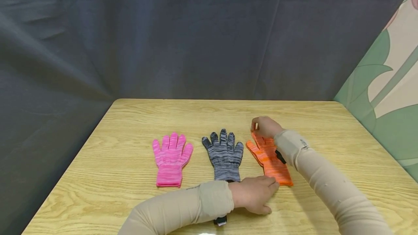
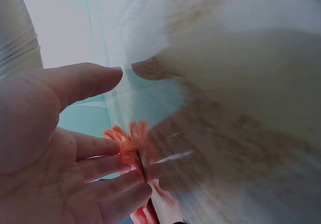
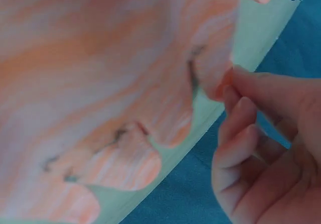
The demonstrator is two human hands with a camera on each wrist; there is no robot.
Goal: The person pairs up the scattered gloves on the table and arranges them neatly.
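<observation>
An orange knit glove [image 1: 271, 160] lies flat on the table, cuff toward me, its thumb to the left. My right hand [image 1: 266, 127] pinches the tip of one of its fingers at the far end; in the right wrist view, the thumb and index finger [image 3: 241, 81] meet on that fingertip. Lower down, my left hand [image 1: 254, 194] rests with straight fingers at the cuff's near edge. The left wrist view shows that palm with its fingers extended over the orange cloth [image 2: 131, 152]. My right hand and sleeve hide part of the glove's fingers.
Left of the orange glove lies a grey-black knit glove [image 1: 225, 159], its cuff partly behind my left forearm. A pink knit glove [image 1: 171, 159] lies farther left. The wooden table [image 1: 114, 148] ends at a dark curtain [image 1: 196, 39], with a leaf-patterned panel [image 1: 375, 82] at right.
</observation>
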